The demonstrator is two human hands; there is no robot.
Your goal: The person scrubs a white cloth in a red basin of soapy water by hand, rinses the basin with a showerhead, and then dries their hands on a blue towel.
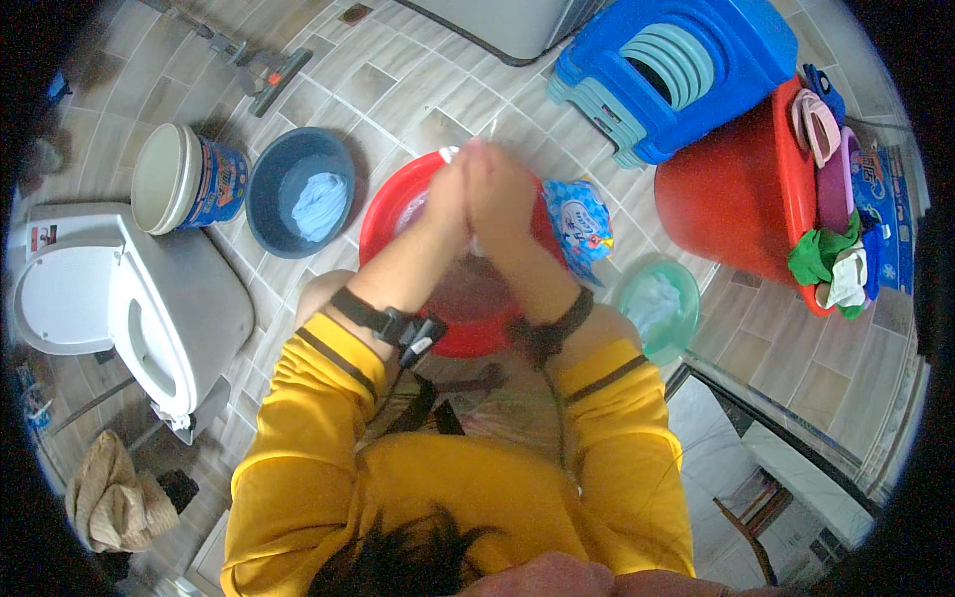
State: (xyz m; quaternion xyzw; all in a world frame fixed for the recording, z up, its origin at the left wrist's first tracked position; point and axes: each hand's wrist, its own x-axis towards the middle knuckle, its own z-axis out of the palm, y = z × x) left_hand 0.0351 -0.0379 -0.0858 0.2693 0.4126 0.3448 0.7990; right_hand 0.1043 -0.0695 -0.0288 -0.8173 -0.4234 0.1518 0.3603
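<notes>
Both my hands are pressed together over the far part of a red plastic basin (pixel 377 216), which holds sudsy water. My left hand (pixel 451 183) meets my right hand (pixel 496 183), and both look blurred. A bit of white cloth (pixel 448 154) shows at the fingers of my left hand, and another white bit lies between my wrists; the rest is hidden by the hands. Right of the basin stands a blue printed plastic bag (pixel 580 224). A dark blue-grey basin (pixel 261 194) with a light blue cloth (pixel 321 205) is on the left, and a green basin (pixel 694 298) with pale cloth (pixel 653 302) on the right.
A white toilet (pixel 201 298) and a plastic bucket (pixel 216 183) stand left, a floor-tool head (pixel 280 82) beyond. Blue plastic stools or steps (pixel 746 45) and a large red tub (pixel 724 194), with clothes on its rim, stand right. A glass-like panel edge (pixel 776 425) runs lower right.
</notes>
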